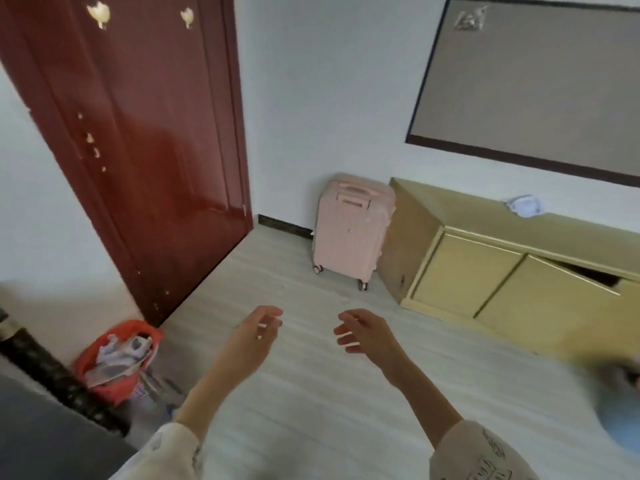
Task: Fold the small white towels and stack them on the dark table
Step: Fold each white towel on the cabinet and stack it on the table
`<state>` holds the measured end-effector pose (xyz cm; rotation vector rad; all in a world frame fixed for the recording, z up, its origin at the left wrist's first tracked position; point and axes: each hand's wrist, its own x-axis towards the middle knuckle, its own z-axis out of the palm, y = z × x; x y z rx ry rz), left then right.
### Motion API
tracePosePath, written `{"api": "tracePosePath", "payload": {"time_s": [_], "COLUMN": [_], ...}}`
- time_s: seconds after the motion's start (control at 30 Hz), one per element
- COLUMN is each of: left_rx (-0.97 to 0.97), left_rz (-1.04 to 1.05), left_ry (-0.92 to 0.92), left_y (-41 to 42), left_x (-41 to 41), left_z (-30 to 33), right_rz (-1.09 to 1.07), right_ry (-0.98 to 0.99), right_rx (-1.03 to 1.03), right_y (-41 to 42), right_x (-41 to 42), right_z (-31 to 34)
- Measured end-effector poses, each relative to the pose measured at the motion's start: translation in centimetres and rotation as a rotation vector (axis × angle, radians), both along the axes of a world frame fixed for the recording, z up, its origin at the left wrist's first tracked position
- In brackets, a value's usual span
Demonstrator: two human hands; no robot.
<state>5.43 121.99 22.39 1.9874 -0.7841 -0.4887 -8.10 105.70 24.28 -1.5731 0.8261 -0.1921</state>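
Fingers: both sets are hanging loosely curled and spread, gripping nothing at all.
Left hand (251, 336): floating palm-inward over the pale wood-look floor (311, 393), empty, looks like it's mid-reach rather than working on anything.
Right hand (363, 332): mirroring it, well apart from the left, also carrying nothing.
Sleeves: cream printed fabric is showing at the bottom edge.
Small white towels: honestly not seeing any here, so can't tell where they're sitting.
Dark table: a dark slab (52, 427) is poking in at lower left, could be it, not sure.
Red bag (117, 362): slumping on the floor beside that slab, stuffed with crumpled pale stuff, looks like trash to me.
Background: pink hard-shell suitcase (349, 230) is standing upright between the dark red wooden door (145, 133) and the low yellow cabinet (502, 265).
Progress guess: the head is pointing away from the work, so probably turning to find a towel.
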Motion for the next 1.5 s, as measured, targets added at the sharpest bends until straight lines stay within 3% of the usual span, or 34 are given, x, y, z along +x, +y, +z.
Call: {"api": "tracePosePath", "payload": {"time_s": [0.3, 0.8, 1.3, 1.5], "left_rx": [0.002, -0.015, 0.042, 0.126], "left_rz": [-0.328, -0.57, -0.431, -0.401], "left_ry": [0.03, 0.026, 0.141, 0.176], "left_y": [-25.1, -64.3, -97.4, -107.1], "left_x": [-3.4, -1.9, 0.1, 1.5], "left_z": [-1.5, -0.7, -2.0, -4.4], "right_rz": [-0.375, -0.577, -0.506, -0.512], "right_ry": [-0.043, -0.056, 0.004, 0.099], "right_rx": [-0.018, -0.056, -0.013, 0.031], "right_y": [-20.4, -55.8, -91.9, -102.3], "right_x": [-9.5, -8.9, -5.6, -4.4], "right_z": [-0.6, 0.1, -2.6, -5.8]}}
